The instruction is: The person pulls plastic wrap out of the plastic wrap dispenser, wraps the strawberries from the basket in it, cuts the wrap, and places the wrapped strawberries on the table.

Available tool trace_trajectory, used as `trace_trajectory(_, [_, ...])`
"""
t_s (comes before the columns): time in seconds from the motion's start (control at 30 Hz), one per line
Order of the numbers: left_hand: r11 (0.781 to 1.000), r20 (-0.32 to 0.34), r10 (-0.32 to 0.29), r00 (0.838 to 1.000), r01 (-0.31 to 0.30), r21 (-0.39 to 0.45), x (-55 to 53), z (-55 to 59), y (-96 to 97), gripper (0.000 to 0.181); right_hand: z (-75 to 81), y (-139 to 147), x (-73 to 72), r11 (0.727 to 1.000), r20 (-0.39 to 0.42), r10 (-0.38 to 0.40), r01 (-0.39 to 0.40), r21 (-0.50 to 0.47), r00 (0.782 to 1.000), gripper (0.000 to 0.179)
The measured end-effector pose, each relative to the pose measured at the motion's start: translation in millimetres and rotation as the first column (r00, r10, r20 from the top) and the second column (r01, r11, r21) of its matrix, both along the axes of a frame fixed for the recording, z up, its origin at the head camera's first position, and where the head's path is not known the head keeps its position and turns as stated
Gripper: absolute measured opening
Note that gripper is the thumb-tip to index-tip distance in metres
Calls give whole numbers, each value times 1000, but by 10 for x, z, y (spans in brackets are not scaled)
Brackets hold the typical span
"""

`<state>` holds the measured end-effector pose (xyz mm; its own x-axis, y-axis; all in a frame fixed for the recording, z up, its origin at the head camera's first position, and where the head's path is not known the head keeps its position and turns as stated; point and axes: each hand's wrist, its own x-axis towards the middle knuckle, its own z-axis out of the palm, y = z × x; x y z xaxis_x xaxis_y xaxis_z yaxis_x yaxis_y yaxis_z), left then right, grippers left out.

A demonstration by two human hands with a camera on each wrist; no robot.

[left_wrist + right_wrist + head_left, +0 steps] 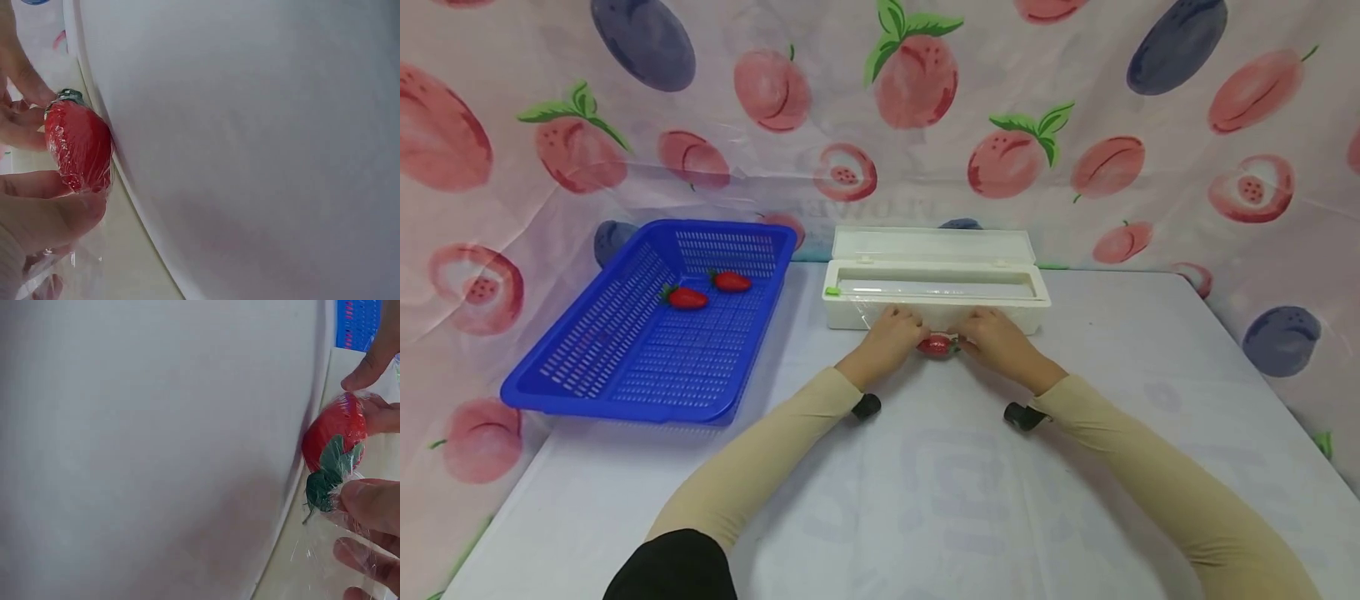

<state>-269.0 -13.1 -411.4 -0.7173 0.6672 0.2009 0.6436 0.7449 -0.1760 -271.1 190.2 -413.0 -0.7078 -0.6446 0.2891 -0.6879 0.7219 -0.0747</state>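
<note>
A red strawberry point(938, 345) with green leaves, wrapped in clear cling film point(312, 550), is held up between both hands just in front of a white film dispenser box point(850, 315). At its pointed end, my left hand point(891, 337) pinches the wrapped fruit between thumb and fingers. My right hand point(1000, 342) pinches gathered film at the leafy end, thumb right by the leaves point(334, 465). Loose film trails past the fingers of both hands in the wrist views. The dispenser's lid point(932, 245) stands raised at the back.
To the left a blue plastic basket point(662, 408) holds two red strawberries point(685, 297). A white cloth point(940, 500) covers the table. Behind it hangs a fruit-patterned sheet point(925, 183). A small green slider point(832, 292) sits on the dispenser's left end.
</note>
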Motion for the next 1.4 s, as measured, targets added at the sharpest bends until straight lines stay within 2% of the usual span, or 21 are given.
trace_trajectory(0.2, [1000,53,-3,999,3,15,13,-22,-26,19,-14,-39,33,996,15,-11,9,84,1000,21])
trace_trajectory(0.33, [999,65,31,997,-30,-11,11,-37,-36,21,2,-62,47,995,23,-33,30,97,999,18])
trace_trajectory(0.53, [998,118,63,991,-59,-37,-11,-59,-42,22,13,-109,30,995,8,-15,14,94,1000,14])
trace_trajectory(0.73, [999,205,49,978,-44,-26,-4,-32,-90,29,-2,-89,35,997,29,-3,1,83,1000,18])
trace_trajectory(0.93, [999,274,24,961,-30,18,76,3,-157,35,-4,-28,103,986,39,-42,35,163,998,30])
trace_trajectory(1.03, [999,298,36,954,-37,-3,115,14,-193,34,-5,-1,140,982,21,-51,46,181,998,32])
trace_trajectory(1.1, [999,293,42,955,-44,-1,135,28,-215,33,-5,11,156,982,-12,-41,43,185,999,33])
trace_trajectory(1.2, [998,253,57,966,-59,-1,168,65,-255,32,-1,23,169,980,-84,-12,28,199,996,36])
trace_trajectory(1.33, [997,143,70,987,-72,11,215,169,-316,35,26,30,173,978,-197,31,11,211,980,40])
trace_trajectory(1.4, [996,82,87,993,-88,20,240,253,-356,37,50,29,171,979,-239,49,0,202,970,41])
